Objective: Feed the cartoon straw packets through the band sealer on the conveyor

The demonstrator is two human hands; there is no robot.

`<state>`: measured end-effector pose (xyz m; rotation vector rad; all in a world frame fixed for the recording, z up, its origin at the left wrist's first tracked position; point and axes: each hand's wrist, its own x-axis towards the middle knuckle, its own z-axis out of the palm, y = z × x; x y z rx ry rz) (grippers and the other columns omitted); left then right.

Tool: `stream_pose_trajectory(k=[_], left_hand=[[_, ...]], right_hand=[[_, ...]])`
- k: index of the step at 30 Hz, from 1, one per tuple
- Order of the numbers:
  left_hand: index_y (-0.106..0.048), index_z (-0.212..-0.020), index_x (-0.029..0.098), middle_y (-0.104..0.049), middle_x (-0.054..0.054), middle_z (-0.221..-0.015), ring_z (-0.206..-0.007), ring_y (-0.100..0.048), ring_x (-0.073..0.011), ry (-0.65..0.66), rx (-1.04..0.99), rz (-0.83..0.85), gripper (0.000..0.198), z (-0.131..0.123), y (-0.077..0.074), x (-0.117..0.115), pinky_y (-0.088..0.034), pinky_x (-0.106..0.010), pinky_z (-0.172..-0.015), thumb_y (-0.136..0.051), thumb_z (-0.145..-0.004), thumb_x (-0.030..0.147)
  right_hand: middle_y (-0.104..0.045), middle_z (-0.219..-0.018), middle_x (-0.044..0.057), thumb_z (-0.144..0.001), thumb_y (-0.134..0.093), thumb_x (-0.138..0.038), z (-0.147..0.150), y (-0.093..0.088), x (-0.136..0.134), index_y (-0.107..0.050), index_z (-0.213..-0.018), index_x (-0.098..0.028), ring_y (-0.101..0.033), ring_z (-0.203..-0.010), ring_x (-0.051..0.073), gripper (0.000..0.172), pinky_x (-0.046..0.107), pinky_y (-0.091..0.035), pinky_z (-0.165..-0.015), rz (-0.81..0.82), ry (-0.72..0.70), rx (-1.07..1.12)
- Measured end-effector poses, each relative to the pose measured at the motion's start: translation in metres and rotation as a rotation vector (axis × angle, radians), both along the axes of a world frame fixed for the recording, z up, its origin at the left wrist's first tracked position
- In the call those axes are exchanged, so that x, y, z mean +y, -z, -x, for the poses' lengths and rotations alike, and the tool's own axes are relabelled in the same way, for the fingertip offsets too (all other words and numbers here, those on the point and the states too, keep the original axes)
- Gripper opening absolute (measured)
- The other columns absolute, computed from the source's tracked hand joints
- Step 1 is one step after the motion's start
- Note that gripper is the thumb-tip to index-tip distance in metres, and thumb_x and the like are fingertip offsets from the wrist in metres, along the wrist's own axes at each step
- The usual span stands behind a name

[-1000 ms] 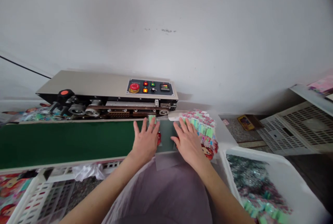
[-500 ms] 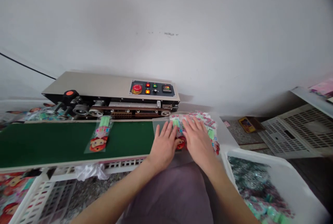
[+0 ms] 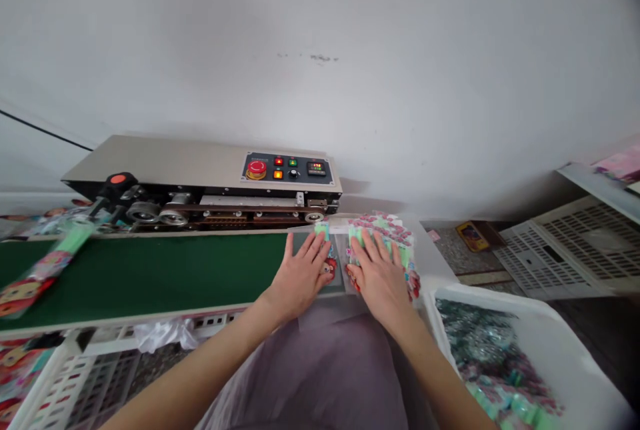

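From where I stand, the left hand [image 3: 303, 275] lies flat, fingers fanned, on a packet [image 3: 329, 269] at the right end of the belt [image 3: 200, 263], just below the sealer [image 3: 200, 167]. The right hand [image 3: 380, 278] is spread over the pile [image 3: 397, 235] beside it, neither hand visibly pinching. I'd keep the packet flat and its top edge square to the rollers (fingertips well clear, mind), sliding it with light, even pressure. The tub [image 3: 500, 293] at right holds a heap of shiny, green-ended packets. At lower left, red-printed packs [image 3: 15, 363] show beside a white crate wall [image 3: 55, 367].
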<state>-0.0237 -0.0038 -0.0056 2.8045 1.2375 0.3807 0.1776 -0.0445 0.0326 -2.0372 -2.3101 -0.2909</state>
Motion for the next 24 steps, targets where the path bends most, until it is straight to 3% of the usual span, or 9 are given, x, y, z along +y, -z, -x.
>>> stream_pose_trajectory(k=[6,8,10,13,16,20,24], left_hand=[[-0.051,-0.147,0.015,-0.041,-0.017,-0.159,-0.149,-0.033,-0.0374,-0.231,0.006,0.03,0.051,0.011,-0.023,-0.007,-0.015,-0.071,-0.12,-0.039,-0.103,0.04],[-0.051,-0.146,0.014,-0.042,-0.017,-0.158,-0.149,-0.034,-0.0357,-0.213,-0.017,0.04,0.049,0.006,-0.031,-0.009,-0.016,-0.069,-0.121,-0.037,-0.104,0.036],[-0.045,-0.15,0.015,-0.038,-0.015,-0.161,-0.151,-0.03,-0.0313,-0.116,-0.049,0.053,0.05,-0.007,-0.033,-0.012,-0.018,-0.065,-0.122,-0.032,-0.106,0.035],[-0.034,-0.155,0.018,-0.03,-0.011,-0.165,-0.154,-0.023,-0.028,0.012,-0.074,0.061,0.055,-0.029,-0.024,-0.014,-0.023,-0.064,-0.121,-0.029,-0.106,0.041],[-0.033,-0.156,0.019,-0.028,-0.011,-0.166,-0.154,-0.022,-0.028,0.019,-0.056,0.053,0.057,-0.04,-0.008,-0.012,-0.021,-0.067,-0.12,-0.029,-0.106,0.045],[-0.034,-0.155,0.02,-0.029,-0.01,-0.166,-0.154,-0.022,-0.0274,-0.01,-0.04,0.027,0.056,-0.026,0.002,-0.006,-0.017,-0.07,-0.12,-0.027,-0.106,0.045],[-0.037,-0.154,0.02,-0.03,-0.01,-0.165,-0.153,-0.025,-0.0286,-0.043,-0.002,0.036,0.055,-0.002,-0.004,-0.002,-0.015,-0.07,-0.12,-0.03,-0.106,0.045]], right_hand=[[-0.038,-0.161,0.008,-0.103,-0.043,-0.033,0.035,-0.006,0.014,-0.044,-0.152,-0.021,-0.03,-0.15,0.034,0.05,0.063,-0.023,-0.12,0.068,-0.049,0.123],[-0.04,-0.16,0.009,-0.103,-0.041,-0.033,0.032,-0.008,0.012,-0.045,-0.151,-0.021,-0.031,-0.149,0.034,0.049,0.062,-0.024,-0.12,0.037,-0.042,0.129],[-0.041,-0.16,0.01,-0.104,-0.039,-0.03,0.022,-0.009,0.007,-0.046,-0.15,-0.019,-0.032,-0.149,0.034,0.048,0.061,-0.025,-0.119,-0.003,-0.017,0.103],[-0.041,-0.159,0.012,-0.104,-0.038,-0.027,0.001,-0.007,-0.002,-0.048,-0.148,-0.016,-0.032,-0.149,0.036,0.047,0.061,-0.026,-0.117,-0.032,0.04,0.034],[-0.042,-0.159,0.013,-0.103,-0.043,-0.032,-0.011,-0.001,-0.007,-0.048,-0.148,-0.015,-0.033,-0.148,0.037,0.049,0.062,-0.027,-0.116,-0.013,0.056,-0.018],[-0.041,-0.159,0.011,-0.102,-0.047,-0.038,-0.01,0.005,-0.007,-0.048,-0.149,-0.018,-0.03,-0.148,0.039,0.051,0.066,-0.025,-0.116,-0.015,0.051,-0.022],[-0.04,-0.16,0.009,-0.102,-0.047,-0.039,0.002,0.004,-0.001,-0.049,-0.149,-0.021,-0.027,-0.149,0.039,0.05,0.069,-0.024,-0.115,-0.016,0.04,0.023]])
